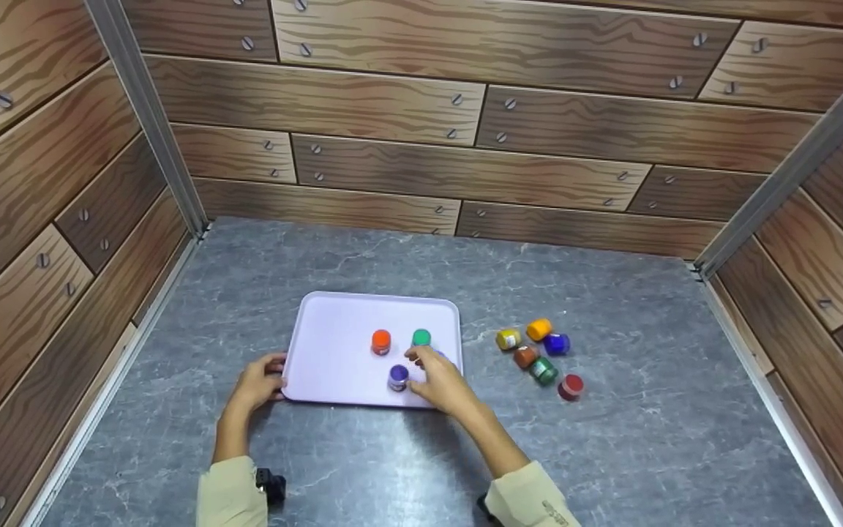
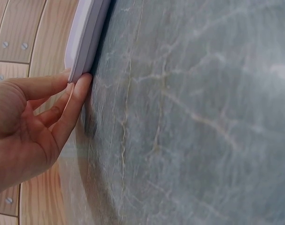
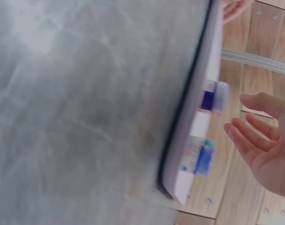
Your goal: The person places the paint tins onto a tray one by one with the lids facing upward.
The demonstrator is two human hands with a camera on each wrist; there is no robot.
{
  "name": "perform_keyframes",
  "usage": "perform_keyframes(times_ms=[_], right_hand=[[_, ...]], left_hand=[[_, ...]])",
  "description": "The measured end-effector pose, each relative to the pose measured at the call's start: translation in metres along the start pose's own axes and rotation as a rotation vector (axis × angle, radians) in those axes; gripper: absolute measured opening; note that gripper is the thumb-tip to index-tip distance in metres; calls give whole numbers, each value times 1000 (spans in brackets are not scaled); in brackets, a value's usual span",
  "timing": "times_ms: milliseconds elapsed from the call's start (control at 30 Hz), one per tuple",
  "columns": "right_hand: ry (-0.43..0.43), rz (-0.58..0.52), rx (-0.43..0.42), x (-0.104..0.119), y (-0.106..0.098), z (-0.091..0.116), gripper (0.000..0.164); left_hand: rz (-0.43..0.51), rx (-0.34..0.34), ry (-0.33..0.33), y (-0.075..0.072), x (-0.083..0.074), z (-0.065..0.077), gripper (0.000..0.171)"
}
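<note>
A lilac tray (image 1: pixel 334 329) lies on the grey floor. At its near left corner my left hand (image 1: pixel 255 384) pinches the rim between thumb and fingers, plain in the left wrist view. Over the tray's right part hovers my right hand (image 1: pixel 445 384), fingers spread and loosely bent, nothing between them. Small paint jars stand on the tray: a purple jar (image 1: pixel 398 378) just left of the right hand's thumb, an orange-red jar (image 1: pixel 381 342) and a green jar (image 1: pixel 421 337). A blue jar (image 3: pixel 204 159), mostly hidden by the hand in the head view, shows in the right wrist view.
Right of the tray sits a loose group of jars: yellow (image 1: pixel 508 339), orange (image 1: pixel 539 329), dark blue (image 1: pixel 557 344), brown (image 1: pixel 525 356) and dark green (image 1: pixel 543 371). A dark red jar (image 1: pixel 571 387) stands slightly apart. Wood-patterned walls (image 1: pixel 392 161) enclose three sides.
</note>
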State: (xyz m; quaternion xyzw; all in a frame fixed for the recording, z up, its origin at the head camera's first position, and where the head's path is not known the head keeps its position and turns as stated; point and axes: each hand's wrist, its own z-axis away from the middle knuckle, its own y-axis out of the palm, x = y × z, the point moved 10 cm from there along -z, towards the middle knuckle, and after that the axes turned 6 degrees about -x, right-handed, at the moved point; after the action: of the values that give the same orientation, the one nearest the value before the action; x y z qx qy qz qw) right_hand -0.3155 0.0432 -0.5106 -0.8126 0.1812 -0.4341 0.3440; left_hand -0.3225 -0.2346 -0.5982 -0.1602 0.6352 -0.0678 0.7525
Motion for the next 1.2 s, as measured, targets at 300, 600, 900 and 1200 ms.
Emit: perform_keyframes(times_ms=[300, 600, 900, 1200], right_hand=[[-16, -40, -143, -3, -64, 11, 37], [88, -3, -340, -34, -127, 37, 37], [278, -9, -517, -78, -161, 68, 35], [568, -11, -710, -134, -181, 116, 39]], left_hand=[[6, -6, 14, 1, -1, 1, 45], [-14, -6, 13, 0, -3, 1, 44], [-19, 0, -18, 1, 2, 2, 44], [-13, 10, -6, 2, -1, 1, 47]])
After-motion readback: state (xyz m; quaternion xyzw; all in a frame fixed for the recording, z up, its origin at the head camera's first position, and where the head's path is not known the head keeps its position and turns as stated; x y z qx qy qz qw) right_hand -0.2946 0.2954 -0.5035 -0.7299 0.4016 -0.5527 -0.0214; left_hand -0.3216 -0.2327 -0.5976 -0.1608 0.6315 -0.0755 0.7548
